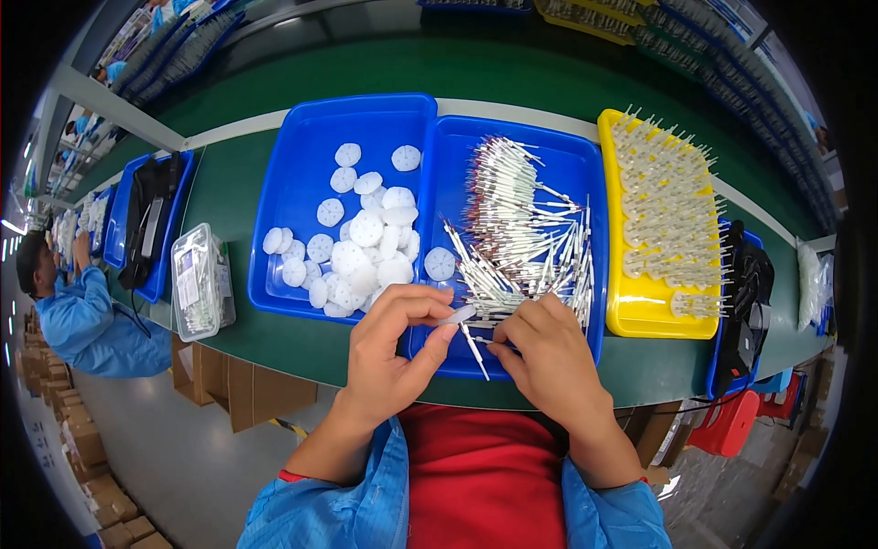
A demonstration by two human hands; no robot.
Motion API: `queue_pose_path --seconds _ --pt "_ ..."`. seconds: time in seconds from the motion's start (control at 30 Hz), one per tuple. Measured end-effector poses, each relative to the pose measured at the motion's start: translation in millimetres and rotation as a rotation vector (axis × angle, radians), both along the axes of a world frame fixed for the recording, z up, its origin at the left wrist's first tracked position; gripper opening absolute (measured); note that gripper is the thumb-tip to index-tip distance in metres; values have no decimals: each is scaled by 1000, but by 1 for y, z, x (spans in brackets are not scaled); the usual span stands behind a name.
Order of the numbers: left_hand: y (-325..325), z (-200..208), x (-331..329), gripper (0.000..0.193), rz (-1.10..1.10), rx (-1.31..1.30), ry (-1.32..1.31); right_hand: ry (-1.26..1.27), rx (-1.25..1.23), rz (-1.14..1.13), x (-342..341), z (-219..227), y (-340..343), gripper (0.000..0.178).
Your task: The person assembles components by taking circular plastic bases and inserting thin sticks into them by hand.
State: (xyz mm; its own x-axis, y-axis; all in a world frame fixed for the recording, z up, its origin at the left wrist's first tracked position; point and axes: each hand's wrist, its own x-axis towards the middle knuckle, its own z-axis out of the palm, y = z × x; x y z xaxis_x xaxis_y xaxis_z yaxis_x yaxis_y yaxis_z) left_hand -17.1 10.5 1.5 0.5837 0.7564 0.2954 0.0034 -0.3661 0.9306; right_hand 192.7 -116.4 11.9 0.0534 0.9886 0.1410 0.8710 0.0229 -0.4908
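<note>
My left hand (386, 346) pinches a white plastic disc (460, 315) edge-on between thumb and fingers, above the near side of the middle blue tray (437, 352). From the disc a thin white stick (476, 355) slants down toward me. Just to its right, my right hand (554, 359) is closed in a pinch, and a short white stick end shows at its fingertips; the rest is hidden. Beyond my hands, that tray holds a heap of white sticks (508, 206) with dark reddish ends. Several loose white discs (350, 259) with small holes lie in the left blue tray (302, 137).
At right, a yellow tray (631, 316) carries rows of discs with upright sticks. A clear plastic box (203, 279) stands left on the green bench (247, 174). Blue trays with black items sit at both ends. Another person (91, 316) in blue works at far left.
</note>
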Motion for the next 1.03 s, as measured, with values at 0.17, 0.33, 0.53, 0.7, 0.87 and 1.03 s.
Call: queue_pose_path --seconds 0.17,0.33,0.53,0.7,0.87,1.03 --pt "-4 -3 -6 17 47 -40 60 420 95 -100 -3 5 -2 16" --pt "-12 0 3 29 -53 -436 -83 577 75 -152 -15 6 0 19" --pt "-10 -5 1 29 -105 -391 -86 549 66 -116 -12 8 -2 22" --pt "-10 -5 1 28 -101 -336 -89 595 57 -125 -10 11 -3 19" --pt "-4 2 -1 27 -113 -122 21 679 50 -181 -11 12 -4 18" --pt "-6 6 -3 35 -184 -217 49 711 56 -171 -16 5 -5 13"
